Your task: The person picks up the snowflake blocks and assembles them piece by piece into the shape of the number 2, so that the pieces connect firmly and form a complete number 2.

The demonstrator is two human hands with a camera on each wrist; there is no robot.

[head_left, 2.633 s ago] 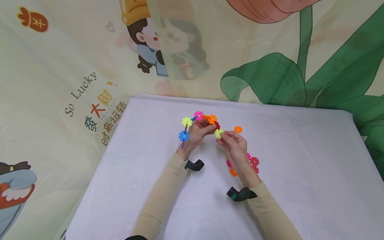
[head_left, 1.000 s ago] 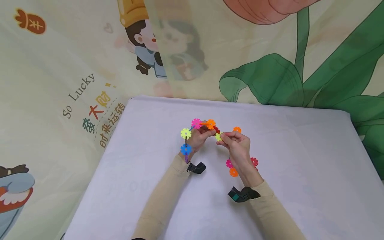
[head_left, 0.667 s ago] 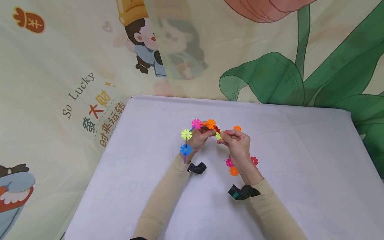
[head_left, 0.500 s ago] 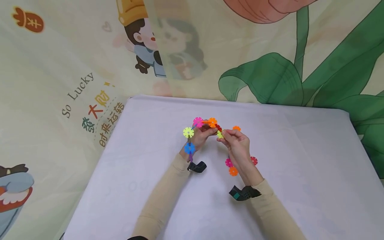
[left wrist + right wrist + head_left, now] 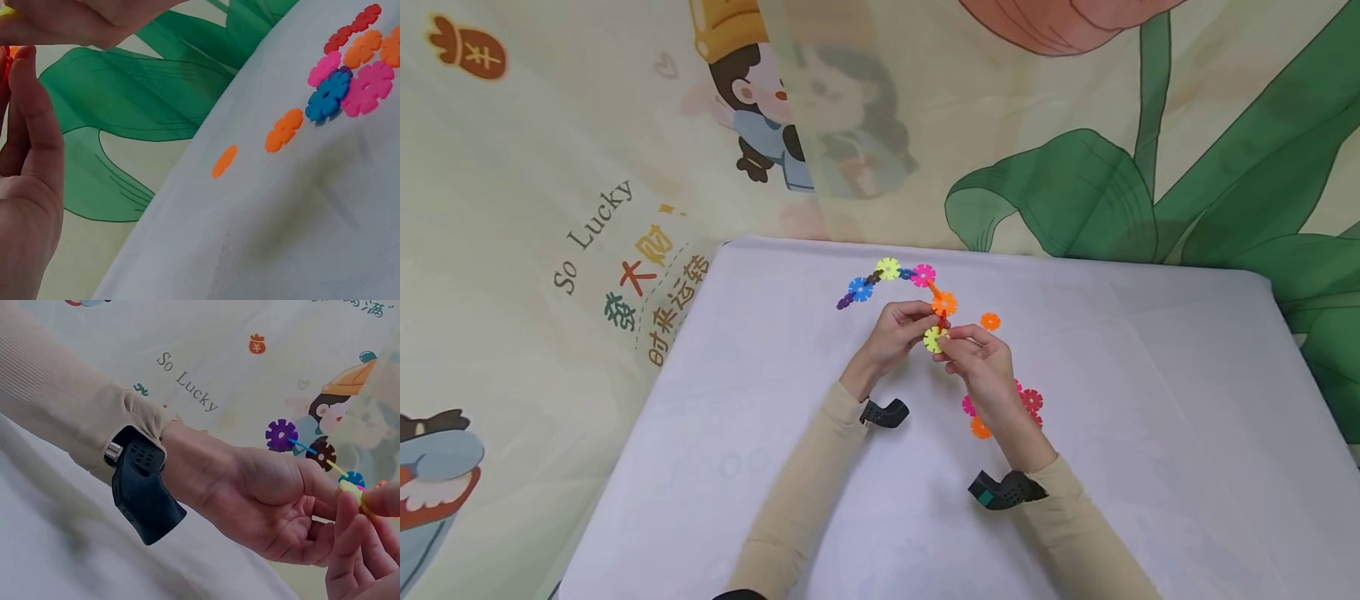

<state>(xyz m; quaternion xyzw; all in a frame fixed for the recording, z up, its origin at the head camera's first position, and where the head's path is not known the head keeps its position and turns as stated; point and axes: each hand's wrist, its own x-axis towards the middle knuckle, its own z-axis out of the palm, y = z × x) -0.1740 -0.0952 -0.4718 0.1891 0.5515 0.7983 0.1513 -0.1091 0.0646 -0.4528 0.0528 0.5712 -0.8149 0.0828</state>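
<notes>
A chain of slotted plastic snowflake discs arcs beyond the hands in the head view. It runs from a purple disc [image 5: 845, 301] through a blue disc [image 5: 861, 289], a yellow disc [image 5: 888, 268] and a pink disc [image 5: 923, 275] to an orange disc [image 5: 944, 302]. My left hand [image 5: 891, 337] pinches the red disc [image 5: 943, 320] near the chain's lower end. Between thumb and fingers, my right hand [image 5: 988, 367] pinches a yellow-green disc [image 5: 933, 340] right against the red one. Fingertips partly cover how the two meet. The right wrist view shows the purple disc [image 5: 281, 435] hanging in the air.
Loose discs lie on the white-covered table [image 5: 1150, 400]: a lone orange disc [image 5: 990, 322], and a cluster with a red disc [image 5: 1032, 401] partly behind the right forearm. In the left wrist view a blue disc [image 5: 328, 95] lies among them. A printed cloth [image 5: 1060, 192] hangs behind.
The chain has swung from hanging down over the left wrist to stretching up and left, away from the hands. Both hands keep their pinch on the red and yellow-green discs.
</notes>
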